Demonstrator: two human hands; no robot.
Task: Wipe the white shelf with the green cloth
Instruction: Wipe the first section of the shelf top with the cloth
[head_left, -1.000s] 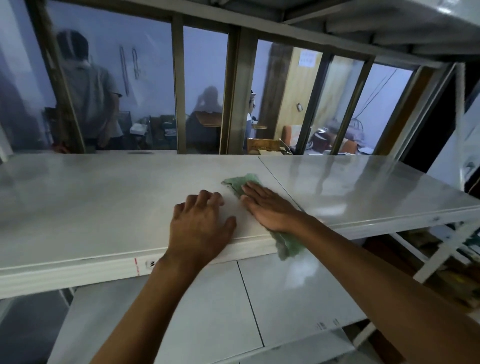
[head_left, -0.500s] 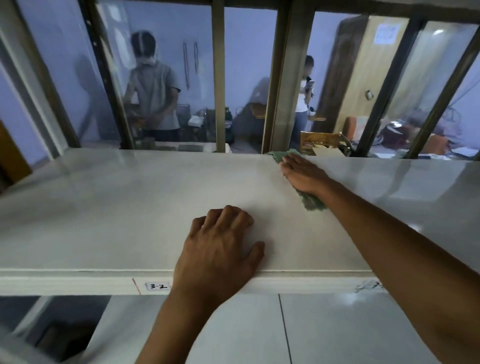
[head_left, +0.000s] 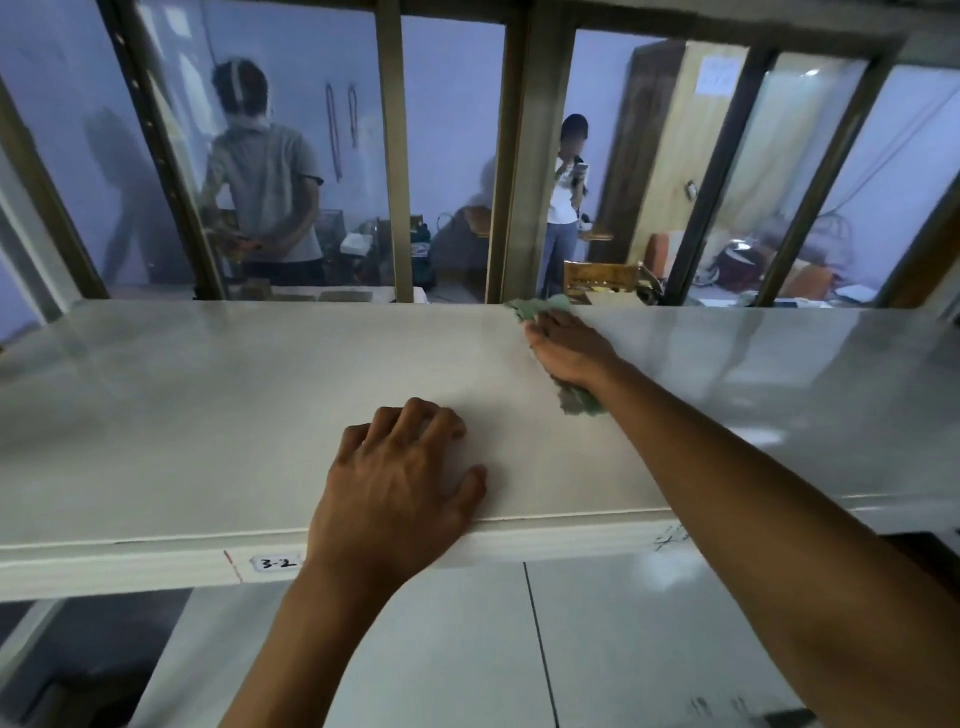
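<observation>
The white shelf (head_left: 218, 415) runs across the view at chest height, with a label "3-2" on its front lip. A green cloth (head_left: 535, 309) lies at the shelf's far edge, right of centre; its other end shows under my wrist. My right hand (head_left: 569, 348) presses flat on the cloth, fingers stretched toward the back edge. My left hand (head_left: 400, 483) rests on the shelf near the front edge, fingers bent at the knuckles, thumb along the lip, holding nothing.
Behind the shelf stand upright metal posts (head_left: 535, 156) and glass panes. Through the glass two people (head_left: 265, 176) stand in another room with furniture. A lower white shelf (head_left: 467, 649) lies beneath the front lip.
My right hand has pushed the cloth from near the front edge to the shelf's far edge. The left hand has stayed by the front lip. The camera has shifted left.
</observation>
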